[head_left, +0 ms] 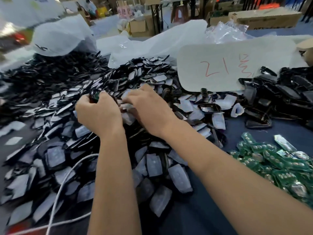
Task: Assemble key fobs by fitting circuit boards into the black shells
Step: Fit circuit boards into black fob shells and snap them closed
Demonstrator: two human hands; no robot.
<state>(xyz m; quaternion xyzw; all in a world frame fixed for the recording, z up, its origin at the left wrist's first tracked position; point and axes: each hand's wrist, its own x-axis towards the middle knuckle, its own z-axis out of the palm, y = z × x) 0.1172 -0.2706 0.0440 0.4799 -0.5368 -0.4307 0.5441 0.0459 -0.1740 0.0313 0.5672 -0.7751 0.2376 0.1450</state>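
Note:
My left hand (97, 111) grips a black shell (94, 97) with a green circuit board showing in it, above the middle of the table. Just to its right, my right hand (147, 107) reaches into the big pile of black shells (152, 163) with pale film on their faces; its fingertips are among the shells and blurred, so what they hold is unclear. A heap of green circuit boards (274, 163) lies at the right near the table's front.
A white card with red writing (233, 67) leans behind the pile. More black shells (288, 94) are heaped at the far right and far left (47, 73). Plastic bags (152, 43) lie at the back. A white cable (67, 175) runs across the lower left.

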